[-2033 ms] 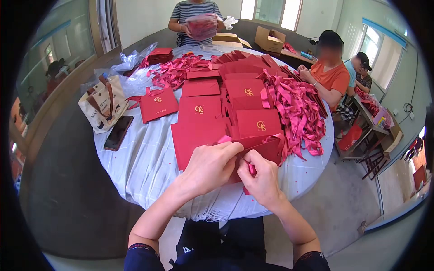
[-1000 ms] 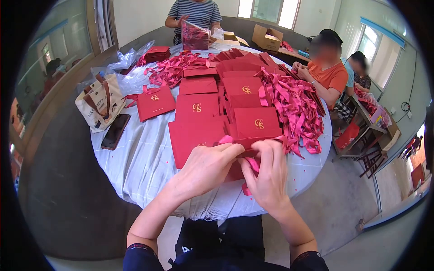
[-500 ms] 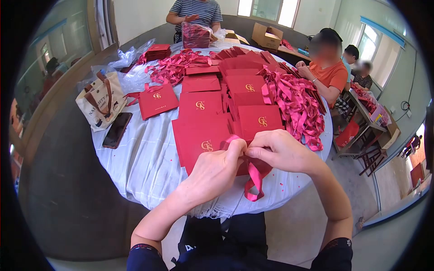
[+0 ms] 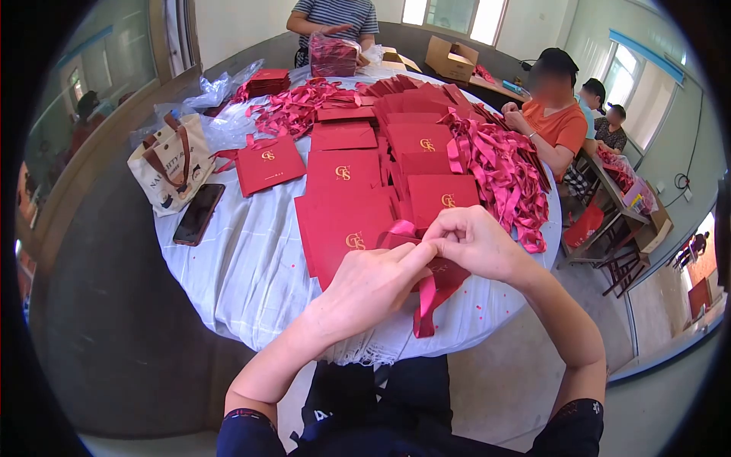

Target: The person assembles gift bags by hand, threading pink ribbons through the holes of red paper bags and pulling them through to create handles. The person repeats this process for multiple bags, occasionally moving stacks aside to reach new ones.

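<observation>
My left hand (image 4: pixel 369 278) and my right hand (image 4: pixel 476 242) meet over the near part of the table, fingertips pinched together on a pink-red ribbon (image 4: pixel 425 311). One length of it hangs below the fingers and another loop curls above my left hand. Under my hands is a red paper bag (image 4: pixel 451 279), mostly covered by them. Just beyond lie stacks of flat red paper bags (image 4: pixel 343 217) with gold lettering. A heap of loose ribbons (image 4: pixel 506 179) covers the bags to the right.
The round table wears a white cloth (image 4: pixel 236 278). At its left are a phone (image 4: pixel 199 215), a canvas tote (image 4: pixel 171 164) and a single red bag (image 4: pixel 270 171). Clear plastic (image 4: pixel 221 91) lies behind. A person in orange (image 4: pixel 552 122) sits right; another in stripes (image 4: pixel 335 19) stands opposite.
My right hand has risen slightly and my left fingers have straightened across toward it. The hanging ribbon has narrowed from a loop. The view has shifted slightly.
</observation>
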